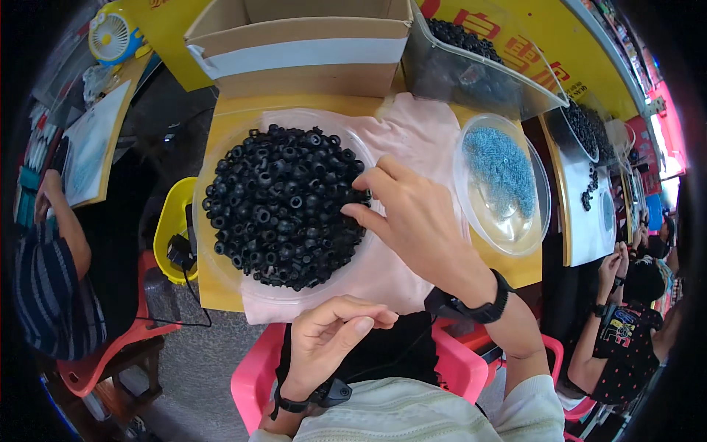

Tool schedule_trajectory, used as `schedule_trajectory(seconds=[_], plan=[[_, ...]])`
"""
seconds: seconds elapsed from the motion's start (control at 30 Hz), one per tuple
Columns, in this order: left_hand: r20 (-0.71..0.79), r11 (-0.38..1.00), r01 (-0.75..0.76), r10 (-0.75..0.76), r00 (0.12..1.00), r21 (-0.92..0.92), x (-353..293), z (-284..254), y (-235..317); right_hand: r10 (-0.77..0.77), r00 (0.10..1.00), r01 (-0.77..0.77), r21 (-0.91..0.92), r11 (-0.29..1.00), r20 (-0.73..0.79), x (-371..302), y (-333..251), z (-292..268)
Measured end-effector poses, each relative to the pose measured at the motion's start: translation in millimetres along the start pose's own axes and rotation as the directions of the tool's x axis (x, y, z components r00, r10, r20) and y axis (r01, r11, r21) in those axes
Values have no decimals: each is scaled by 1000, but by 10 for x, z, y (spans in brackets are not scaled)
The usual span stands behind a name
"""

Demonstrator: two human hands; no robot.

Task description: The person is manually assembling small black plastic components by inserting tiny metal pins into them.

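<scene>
A heap of small black ring-shaped parts fills a wide, clear round tray. My right hand reaches in at the heap's right edge. Its thumb and index finger stand apart there, with black parts visible between their tips. Nearer to me, in front of the tray, is my left hand. Its fingers are bent, and the thumb presses against the fingertips; anything pinched there is too small or hidden to make out. To the right of my right hand sits a clear round container of small, translucent blue pieces.
A pink cloth lies under the tray on the yellow table. Behind stand a cardboard box and a clear bin with more black parts. A yellow basket is left of the table. Other people sit at both sides.
</scene>
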State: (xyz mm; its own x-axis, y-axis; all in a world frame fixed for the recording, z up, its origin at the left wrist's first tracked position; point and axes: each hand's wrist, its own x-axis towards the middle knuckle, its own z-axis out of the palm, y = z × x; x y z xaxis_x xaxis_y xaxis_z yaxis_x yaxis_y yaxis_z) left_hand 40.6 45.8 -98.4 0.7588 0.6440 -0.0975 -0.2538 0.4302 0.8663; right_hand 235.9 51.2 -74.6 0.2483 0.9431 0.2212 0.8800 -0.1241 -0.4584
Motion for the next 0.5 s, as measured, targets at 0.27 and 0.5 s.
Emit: schedule_trajectory(seconds=[0.27,0.5], plan=[[22,999,-52,52,998,-11,-111,-105,21,8,1000,-9,127,992,3,7,80,119],[-154,990,-142,137,979,-22,-110,-71,-48,28,998,-53,514,856,57,-443,-238,-294]])
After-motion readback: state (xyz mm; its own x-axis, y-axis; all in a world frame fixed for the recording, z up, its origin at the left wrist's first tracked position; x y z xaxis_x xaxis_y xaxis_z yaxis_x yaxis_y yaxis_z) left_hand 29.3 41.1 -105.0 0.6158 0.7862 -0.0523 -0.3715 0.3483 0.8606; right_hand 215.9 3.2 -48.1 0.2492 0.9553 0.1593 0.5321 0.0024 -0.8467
